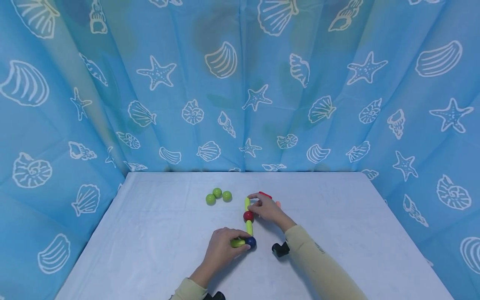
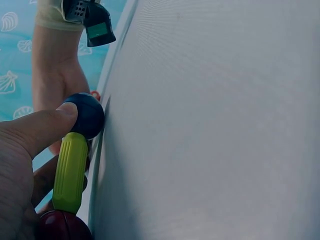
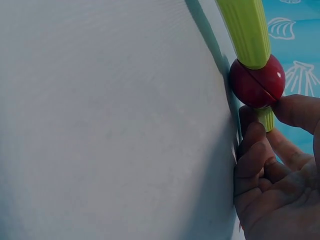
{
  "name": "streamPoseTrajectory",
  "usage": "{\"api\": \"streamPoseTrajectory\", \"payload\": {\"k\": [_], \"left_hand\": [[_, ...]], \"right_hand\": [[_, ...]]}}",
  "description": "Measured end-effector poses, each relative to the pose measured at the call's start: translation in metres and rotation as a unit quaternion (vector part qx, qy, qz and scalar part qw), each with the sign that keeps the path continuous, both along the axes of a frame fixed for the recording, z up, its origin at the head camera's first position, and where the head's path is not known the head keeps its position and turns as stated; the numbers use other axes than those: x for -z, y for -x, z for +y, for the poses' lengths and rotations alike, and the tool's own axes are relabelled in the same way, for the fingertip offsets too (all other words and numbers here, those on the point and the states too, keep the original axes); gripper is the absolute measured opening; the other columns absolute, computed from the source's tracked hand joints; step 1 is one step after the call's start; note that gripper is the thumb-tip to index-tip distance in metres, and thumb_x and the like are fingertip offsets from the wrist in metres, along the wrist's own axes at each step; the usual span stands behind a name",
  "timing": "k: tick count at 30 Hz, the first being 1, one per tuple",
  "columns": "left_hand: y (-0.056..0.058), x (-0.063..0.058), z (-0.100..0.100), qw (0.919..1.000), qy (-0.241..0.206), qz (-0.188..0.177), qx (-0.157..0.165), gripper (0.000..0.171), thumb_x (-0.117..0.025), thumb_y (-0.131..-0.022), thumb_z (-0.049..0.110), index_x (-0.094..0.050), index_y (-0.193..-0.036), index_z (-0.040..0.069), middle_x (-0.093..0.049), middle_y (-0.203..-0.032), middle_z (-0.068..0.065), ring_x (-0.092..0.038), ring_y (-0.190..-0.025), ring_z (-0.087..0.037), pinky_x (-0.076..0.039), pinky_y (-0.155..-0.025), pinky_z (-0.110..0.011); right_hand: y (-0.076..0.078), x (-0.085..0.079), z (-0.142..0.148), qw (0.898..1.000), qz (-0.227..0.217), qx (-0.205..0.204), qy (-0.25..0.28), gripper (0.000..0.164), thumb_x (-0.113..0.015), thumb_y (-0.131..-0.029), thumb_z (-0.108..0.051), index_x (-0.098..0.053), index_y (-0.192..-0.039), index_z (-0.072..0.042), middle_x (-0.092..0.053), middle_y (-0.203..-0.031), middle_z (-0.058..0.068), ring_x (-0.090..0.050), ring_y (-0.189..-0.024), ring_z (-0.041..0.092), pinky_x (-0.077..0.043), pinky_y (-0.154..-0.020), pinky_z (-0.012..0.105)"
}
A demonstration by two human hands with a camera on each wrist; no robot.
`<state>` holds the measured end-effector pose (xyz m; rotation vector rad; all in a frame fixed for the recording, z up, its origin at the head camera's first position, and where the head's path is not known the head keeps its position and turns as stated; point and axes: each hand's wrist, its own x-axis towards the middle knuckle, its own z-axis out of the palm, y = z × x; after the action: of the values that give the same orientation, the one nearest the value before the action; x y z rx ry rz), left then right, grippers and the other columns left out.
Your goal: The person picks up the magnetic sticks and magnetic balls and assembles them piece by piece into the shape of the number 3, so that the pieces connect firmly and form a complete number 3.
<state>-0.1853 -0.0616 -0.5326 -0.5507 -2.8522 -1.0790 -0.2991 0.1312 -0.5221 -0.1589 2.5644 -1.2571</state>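
A yellow-green ribbed stick (image 2: 70, 172) joins a dark blue ball (image 1: 250, 242) to a dark red ball (image 2: 64, 226). My left hand (image 1: 223, 246) grips this piece, its thumb on the blue ball. Another yellow-green stick (image 1: 249, 227) runs from the blue ball up to a red ball (image 1: 248, 216). Beyond that ball extends a further stick (image 1: 247, 203). My right hand (image 1: 267, 208) holds this far stick in its fingers, with the thumb against the red ball in the right wrist view. In the head view, the left hand covers the dark red ball.
Three green balls (image 1: 217, 193) lie on the white table (image 1: 157, 233), left of the far stick. Behind the right hand show a red piece (image 1: 265, 195) and a small orange-pink piece (image 1: 278, 204), partly hidden. A blue shell-patterned curtain (image 1: 240, 104) surrounds the table.
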Motion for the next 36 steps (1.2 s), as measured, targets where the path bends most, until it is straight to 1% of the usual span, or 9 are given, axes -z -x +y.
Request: {"api": "streamPoseTrajectory", "payload": {"k": [8,19,23,29,34,36], "left_hand": [[0.0,0.001,0.0,1.0,-0.001,-0.003,0.0,0.025,-0.083,-0.086,0.034,-0.078,-0.11,0.032,-0.075,-0.103,0.017,-0.06,-0.091,-0.005,-0.045,-0.093,-0.047],[0.0,0.005,0.0,1.0,-0.007,-0.005,-0.002,0.025,-0.083,-0.085,0.035,-0.078,-0.11,0.033,-0.074,-0.103,0.019,-0.06,-0.092,-0.005,-0.045,-0.093,-0.047],[-0.001,0.005,0.0,1.0,-0.008,-0.005,-0.002,0.025,-0.083,-0.085,0.035,-0.078,-0.11,0.034,-0.074,-0.102,0.019,-0.059,-0.09,-0.004,-0.045,-0.093,-0.047],[-0.002,0.003,0.0,0.9999,-0.009,-0.012,-0.003,0.025,-0.083,-0.085,0.035,-0.078,-0.11,0.034,-0.074,-0.103,0.02,-0.059,-0.091,-0.004,-0.045,-0.093,-0.046],[-0.002,0.001,0.0,0.9999,-0.007,-0.013,-0.003,0.025,-0.083,-0.085,0.035,-0.078,-0.11,0.033,-0.074,-0.102,0.019,-0.058,-0.09,-0.004,-0.045,-0.092,-0.045],[-0.001,0.001,0.0,0.9999,-0.007,-0.009,-0.001,0.025,-0.083,-0.085,0.035,-0.078,-0.11,0.033,-0.074,-0.102,0.019,-0.058,-0.089,-0.004,-0.045,-0.091,-0.045]], "right_hand": [[-0.001,0.004,0.0,1.0,0.016,0.0,-0.001,0.043,-0.07,-0.097,-0.029,-0.06,-0.137,-0.018,-0.067,-0.099,0.002,-0.063,-0.085,0.017,-0.057,-0.078,0.032],[-0.001,0.004,0.001,1.0,0.02,-0.009,-0.009,0.042,-0.069,-0.097,-0.027,-0.06,-0.137,-0.018,-0.066,-0.098,0.002,-0.063,-0.083,0.017,-0.055,-0.076,0.031],[0.0,0.004,0.001,0.999,0.036,-0.006,-0.014,0.04,-0.068,-0.097,-0.026,-0.061,-0.135,-0.018,-0.066,-0.099,0.001,-0.062,-0.083,0.016,-0.054,-0.075,0.031],[0.001,0.001,0.002,0.998,0.062,0.015,-0.018,0.036,-0.066,-0.098,-0.026,-0.062,-0.132,-0.016,-0.064,-0.1,0.002,-0.06,-0.078,0.016,-0.054,-0.069,0.03],[0.004,-0.004,0.001,0.998,0.064,0.02,-0.015,0.034,-0.066,-0.099,-0.026,-0.063,-0.131,-0.015,-0.064,-0.1,0.003,-0.061,-0.076,0.016,-0.055,-0.067,0.028],[0.007,-0.008,0.0,0.998,0.064,0.019,-0.015,0.033,-0.066,-0.099,-0.026,-0.063,-0.131,-0.016,-0.064,-0.1,0.004,-0.061,-0.076,0.017,-0.055,-0.067,0.029]]}}
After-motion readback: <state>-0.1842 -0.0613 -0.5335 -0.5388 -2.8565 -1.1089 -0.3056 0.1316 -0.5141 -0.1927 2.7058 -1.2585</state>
